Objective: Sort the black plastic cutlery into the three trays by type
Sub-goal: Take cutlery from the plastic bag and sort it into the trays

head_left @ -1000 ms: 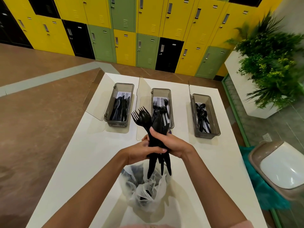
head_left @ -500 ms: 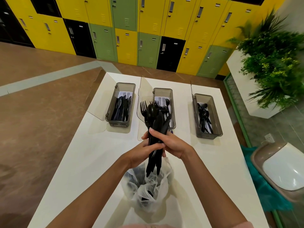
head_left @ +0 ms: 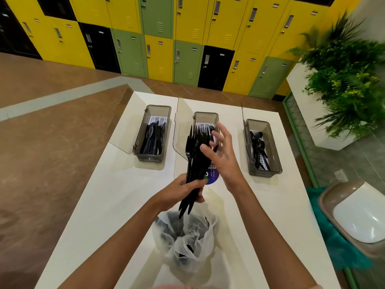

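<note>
My left hand (head_left: pixel 183 189) grips a bundle of black plastic cutlery (head_left: pixel 194 163) by the handles, tips pointing up toward the trays. My right hand (head_left: pixel 221 152) is raised beside the bundle's top with fingers spread, touching the upper ends over the middle tray (head_left: pixel 206 116). Three smoky trays with open lids stand in a row: the left tray (head_left: pixel 166 113) holds black knives, the middle one forks, the right tray (head_left: pixel 273 138) spoons. A thin white plastic bag (head_left: pixel 187 238) with more black cutlery lies just below my hands.
All of it sits on a white table (head_left: pixel 104 205). A round purple sticker (head_left: pixel 212 175) shows behind the bundle. Right of the table are a bin with a white lid (head_left: pixel 358 217) and a planter with green plants (head_left: pixel 343 80). Lockers line the back wall.
My right hand has let go of the bundle's middle and moved up to its top with fingers apart. The left hand has lifted the bundle forward, higher out of the bag.
</note>
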